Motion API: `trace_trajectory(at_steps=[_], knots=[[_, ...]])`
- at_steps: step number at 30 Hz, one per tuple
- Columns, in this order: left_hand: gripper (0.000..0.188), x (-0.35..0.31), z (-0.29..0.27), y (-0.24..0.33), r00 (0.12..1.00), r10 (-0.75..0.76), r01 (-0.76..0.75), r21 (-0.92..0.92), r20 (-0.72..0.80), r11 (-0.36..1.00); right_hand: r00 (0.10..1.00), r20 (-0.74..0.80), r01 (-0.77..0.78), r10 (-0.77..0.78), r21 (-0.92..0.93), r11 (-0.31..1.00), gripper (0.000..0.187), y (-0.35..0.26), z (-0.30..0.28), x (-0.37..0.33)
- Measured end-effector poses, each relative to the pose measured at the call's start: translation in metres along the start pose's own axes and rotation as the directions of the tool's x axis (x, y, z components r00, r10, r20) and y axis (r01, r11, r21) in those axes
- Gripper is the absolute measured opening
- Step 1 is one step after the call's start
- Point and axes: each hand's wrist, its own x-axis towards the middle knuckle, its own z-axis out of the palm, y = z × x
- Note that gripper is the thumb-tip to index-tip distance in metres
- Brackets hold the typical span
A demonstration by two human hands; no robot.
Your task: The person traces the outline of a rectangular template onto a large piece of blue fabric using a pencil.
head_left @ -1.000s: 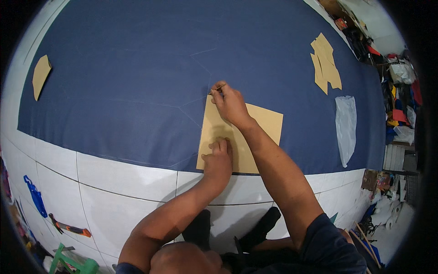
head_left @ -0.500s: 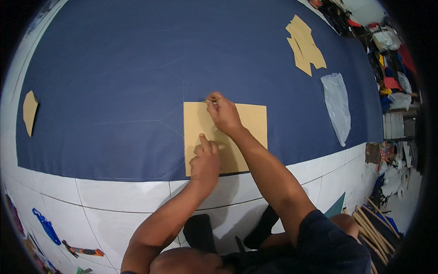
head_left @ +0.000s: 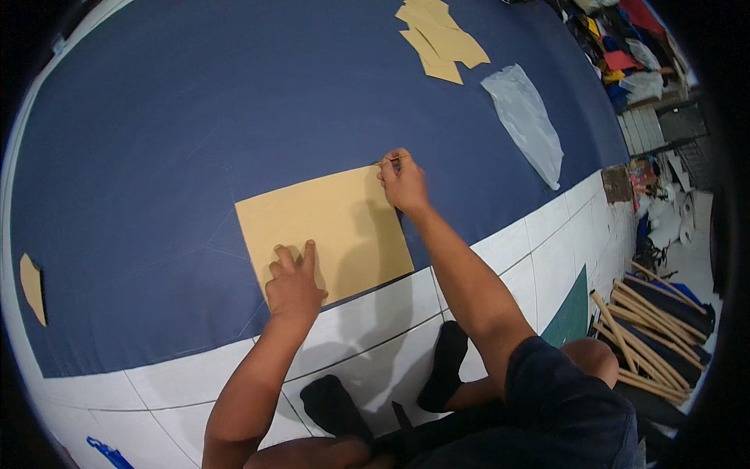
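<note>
A rectangular tan card template (head_left: 344,227) lies flat on a wide dark blue sheet of material (head_left: 133,156), near its front edge. My left hand (head_left: 295,285) presses on the card's lower left part with its fingers spread. At the far right corner of the card, my right hand (head_left: 403,181) pinches a slim, pencil-like tool (head_left: 397,158) lying almost level across the fingers. The tool's tip is close to the card's far edge, too small to make out. Faint pale lines (head_left: 211,246) run over the blue sheet left of the card.
Several cut tan card pieces (head_left: 441,39) lie at the far right, beside a clear plastic bag (head_left: 525,125). Another tan piece (head_left: 31,289) rests at the far left. White tiles (head_left: 500,258) border the sheet. Wooden sticks (head_left: 641,344) and a green board (head_left: 568,309) are at the lower right.
My right hand has slid rightward along the card's far edge to its right corner. The fingers of my left hand are spread wider on the card. The whole view has turned.
</note>
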Motion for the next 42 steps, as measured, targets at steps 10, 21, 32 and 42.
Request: trace_trajectory(at_steps=[10, 21, 32, 42], knots=[[0.104, 0.004, -0.003, 0.0, 0.998, 0.051, -0.054, 0.123, 0.028, 0.991, 0.994, -0.031, -0.097, 0.101, 0.122, 0.988, 0.023, 0.003, -0.002, 0.002], [0.106, 0.004, 0.001, -0.004, 0.985, 0.158, -0.152, 0.085, -0.064, 0.985, 0.98, -0.143, 0.112, -0.139, -0.186, 0.976, 0.014, 0.012, 0.006, -0.005], [0.106, 0.006, 0.005, -0.008, 0.981, 0.17, -0.157, 0.135, -0.091, 0.978, 0.97, -0.15, 0.158, -0.191, -0.209, 0.965, 0.009, 0.018, -0.012, -0.083], [0.106, 0.006, -0.002, -0.005, 0.987, 0.156, -0.145, 0.168, -0.049, 0.975, 0.997, -0.078, -0.033, 0.01, -0.301, 0.953, 0.016, 0.043, -0.048, -0.199]])
